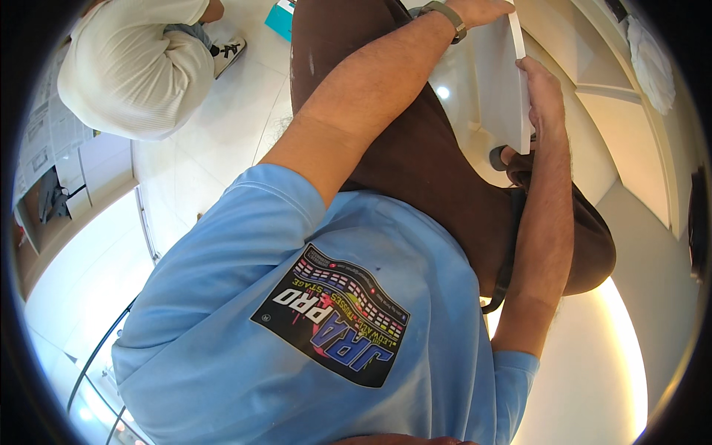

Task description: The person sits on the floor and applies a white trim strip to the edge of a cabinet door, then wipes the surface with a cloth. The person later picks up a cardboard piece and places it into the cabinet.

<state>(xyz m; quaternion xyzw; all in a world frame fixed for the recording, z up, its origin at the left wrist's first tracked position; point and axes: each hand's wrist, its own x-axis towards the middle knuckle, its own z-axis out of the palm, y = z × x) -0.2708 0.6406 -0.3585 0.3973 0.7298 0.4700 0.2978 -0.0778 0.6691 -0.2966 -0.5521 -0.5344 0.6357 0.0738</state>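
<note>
A white flat panel [525,133] stands on edge in front of me, at the upper right, its narrow edge facing me. My right hand [546,96] is closed around the panel's right side, the thumb lying along the edge. Higher up, my left hand [480,10], with a banded watch [448,16] at the wrist, holds the same panel near its top. The top picture border cuts off part of that hand and the panel's upper end. My legs in dark brown trousers [423,141] are bent and spread beneath my arms.
At the upper left another person in a white top [141,70] bends low. A teal box [280,19] lies on the tiled floor [245,96]. Curved pale shelving [623,148] rises at the right, with a white plastic bag [651,63] near it. Newspaper [46,141] covers a surface at the far left.
</note>
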